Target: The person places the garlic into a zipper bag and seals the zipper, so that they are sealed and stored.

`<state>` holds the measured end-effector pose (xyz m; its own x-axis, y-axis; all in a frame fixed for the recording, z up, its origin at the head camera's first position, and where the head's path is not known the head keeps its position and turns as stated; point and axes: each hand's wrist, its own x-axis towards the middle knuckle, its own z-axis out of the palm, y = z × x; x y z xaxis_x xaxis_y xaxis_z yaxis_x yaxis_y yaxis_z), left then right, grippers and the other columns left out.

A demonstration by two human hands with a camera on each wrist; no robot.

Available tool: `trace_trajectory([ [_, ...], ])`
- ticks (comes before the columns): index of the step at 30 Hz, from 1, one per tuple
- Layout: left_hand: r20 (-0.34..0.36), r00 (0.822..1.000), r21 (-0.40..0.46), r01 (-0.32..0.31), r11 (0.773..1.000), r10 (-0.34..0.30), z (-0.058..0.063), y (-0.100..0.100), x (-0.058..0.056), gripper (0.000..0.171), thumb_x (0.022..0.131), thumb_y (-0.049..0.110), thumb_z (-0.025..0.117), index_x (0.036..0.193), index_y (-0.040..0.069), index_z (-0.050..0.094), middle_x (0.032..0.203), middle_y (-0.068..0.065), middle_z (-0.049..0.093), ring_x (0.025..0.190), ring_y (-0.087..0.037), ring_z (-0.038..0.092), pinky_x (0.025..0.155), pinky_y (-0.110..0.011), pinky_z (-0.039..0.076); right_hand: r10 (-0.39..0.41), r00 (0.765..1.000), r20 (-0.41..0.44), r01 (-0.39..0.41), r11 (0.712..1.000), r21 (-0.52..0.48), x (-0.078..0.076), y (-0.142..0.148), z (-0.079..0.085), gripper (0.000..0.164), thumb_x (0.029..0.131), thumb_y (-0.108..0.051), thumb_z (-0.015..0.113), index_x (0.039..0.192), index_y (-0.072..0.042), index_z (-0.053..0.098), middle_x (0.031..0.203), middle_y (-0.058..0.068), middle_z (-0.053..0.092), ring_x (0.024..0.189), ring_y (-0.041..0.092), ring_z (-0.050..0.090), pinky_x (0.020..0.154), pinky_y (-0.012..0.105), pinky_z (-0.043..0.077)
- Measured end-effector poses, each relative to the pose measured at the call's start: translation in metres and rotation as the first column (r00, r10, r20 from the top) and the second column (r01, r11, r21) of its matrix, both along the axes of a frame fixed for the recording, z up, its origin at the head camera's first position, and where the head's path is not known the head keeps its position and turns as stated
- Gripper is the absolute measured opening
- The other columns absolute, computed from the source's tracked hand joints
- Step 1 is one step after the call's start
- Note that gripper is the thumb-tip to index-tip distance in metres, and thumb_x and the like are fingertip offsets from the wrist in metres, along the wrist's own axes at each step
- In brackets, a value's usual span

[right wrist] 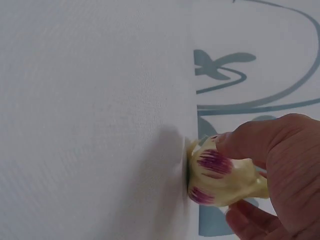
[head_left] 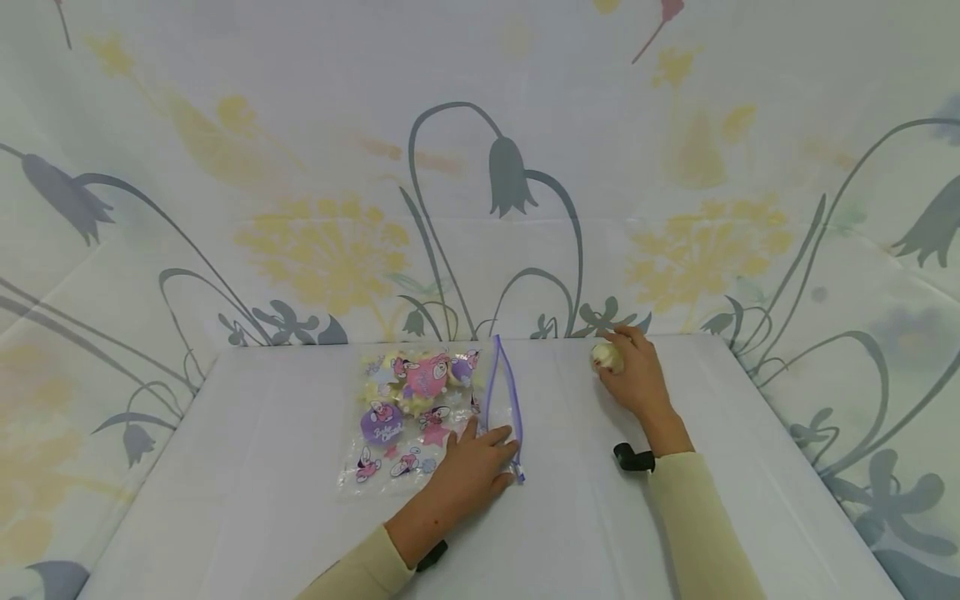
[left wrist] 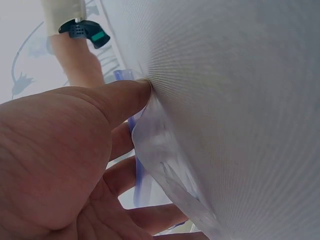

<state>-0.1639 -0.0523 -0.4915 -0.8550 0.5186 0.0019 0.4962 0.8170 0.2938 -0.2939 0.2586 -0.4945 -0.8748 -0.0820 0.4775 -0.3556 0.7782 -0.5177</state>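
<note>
A clear zip bag (head_left: 352,467), printed with pink and purple cartoon figures, lies flat on the table with several pale yellow pieces inside. Its purple zip edge (head_left: 491,379) stands parted on the right side. My left hand (head_left: 468,471) rests on the bag near this mouth, fingers spread, with the thumb (left wrist: 125,97) by the edge of the plastic. Toward the back right, my right hand (head_left: 636,371) holds a cream garlic bulb (right wrist: 230,180) with purple streaks between thumb and fingers. The bulb touches the white tabletop.
The white table (head_left: 262,533) ends at a back wall of flower-printed cloth (head_left: 465,267), just behind the garlic. More of this cloth hangs at both sides. A black wrist camera (head_left: 633,458) sits on the right wrist.
</note>
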Motion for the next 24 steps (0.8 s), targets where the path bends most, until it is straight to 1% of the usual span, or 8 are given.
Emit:
trace_trajectory([
  [2,-0.005,1.0,-0.002,0.0,1.0,0.0,0.0002,0.0,0.0002,0.046,0.101,0.034,0.073,0.144,0.018,0.068,0.156,-0.004,0.058,0.147,-0.055,0.043,0.105,-0.076,0.044,-0.006,1.0,0.019,0.006,1.0,-0.005,0.0013,0.0018,0.0004,0.054,0.081,0.005,0.078,0.134,0.009,0.066,0.145,0.029,0.053,0.13,0.056,0.051,0.108,0.065,0.042],
  [5,-0.014,1.0,-0.008,0.002,1.0,-0.002,0.0006,0.0001,0.0003,0.046,0.101,0.034,0.073,0.144,0.018,0.068,0.156,-0.004,0.058,0.146,-0.054,0.044,0.105,-0.075,0.044,-0.012,0.999,0.045,0.012,1.0,-0.009,0.0034,0.0034,0.0011,0.051,0.081,0.006,0.078,0.13,0.011,0.065,0.138,0.029,0.054,0.125,0.052,0.055,0.105,0.064,0.045],
  [10,-0.009,1.0,-0.016,0.002,1.0,-0.002,-0.0003,0.0,-0.0003,0.047,0.101,0.034,0.073,0.145,0.018,0.068,0.157,-0.004,0.057,0.146,-0.054,0.043,0.106,-0.075,0.044,-0.023,0.996,0.088,0.023,1.0,0.002,0.0046,0.004,-0.0002,0.048,0.081,0.005,0.078,0.126,0.007,0.062,0.13,0.027,0.054,0.114,0.047,0.057,0.094,0.06,0.047],
  [14,0.0,1.0,-0.022,0.002,1.0,-0.002,-0.0012,0.0001,-0.0011,0.047,0.102,0.035,0.072,0.146,0.019,0.067,0.157,-0.003,0.057,0.147,-0.053,0.043,0.107,-0.074,0.044,-0.046,0.991,0.129,0.045,0.999,0.011,0.0039,0.0043,-0.0024,0.048,0.083,0.002,0.076,0.128,0.005,0.06,0.131,0.029,0.054,0.11,0.046,0.056,0.09,0.059,0.047],
  [19,0.0,1.0,-0.021,0.003,1.0,-0.003,-0.0001,0.0001,-0.0005,0.047,0.102,0.035,0.072,0.146,0.019,0.067,0.157,-0.004,0.057,0.148,-0.053,0.042,0.107,-0.074,0.043,-0.071,0.981,0.182,0.073,0.997,-0.002,0.0041,0.004,-0.0023,0.05,0.083,-0.001,0.075,0.128,0.004,0.055,0.132,0.033,0.052,0.109,0.048,0.055,0.091,0.062,0.046],
  [24,-0.012,1.0,-0.022,0.0,1.0,0.0,0.0008,0.0003,0.0005,0.047,0.101,0.035,0.073,0.145,0.019,0.067,0.157,-0.004,0.057,0.147,-0.053,0.043,0.106,-0.075,0.044,-0.088,0.976,0.198,0.091,0.996,-0.006,0.0052,0.0031,-0.0023,0.049,0.085,-0.007,0.078,0.126,0.002,0.051,0.125,0.034,0.054,0.102,0.047,0.055,0.087,0.06,0.046],
])
